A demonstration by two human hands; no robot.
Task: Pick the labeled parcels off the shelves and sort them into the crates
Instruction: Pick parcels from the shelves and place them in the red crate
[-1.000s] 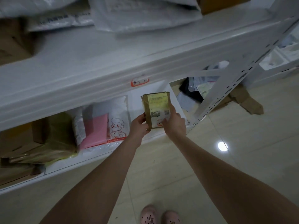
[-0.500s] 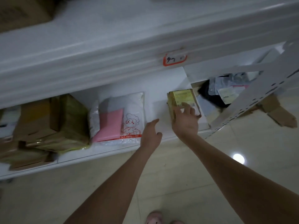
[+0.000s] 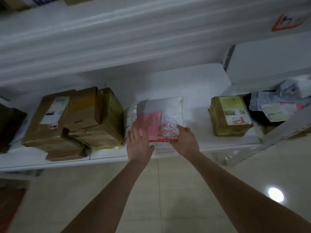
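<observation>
Because the plastic mailer (image 3: 168,113) looks light, limp and slippery, both edges want holding: it lies on the shelf (image 3: 195,118) beneath the flat, straight fingers of the left hand (image 3: 138,143), while the right hand (image 3: 184,142) pinches its near corner with curled fingers.

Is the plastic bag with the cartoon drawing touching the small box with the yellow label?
Apart. The head view shows a strip of bare white shelf between the bag and the box.

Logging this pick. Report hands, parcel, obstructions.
Left hand flat on bag, right hand grips its corner. Bag on shelf. Brown boxes left, taped box right, none on it.
</observation>
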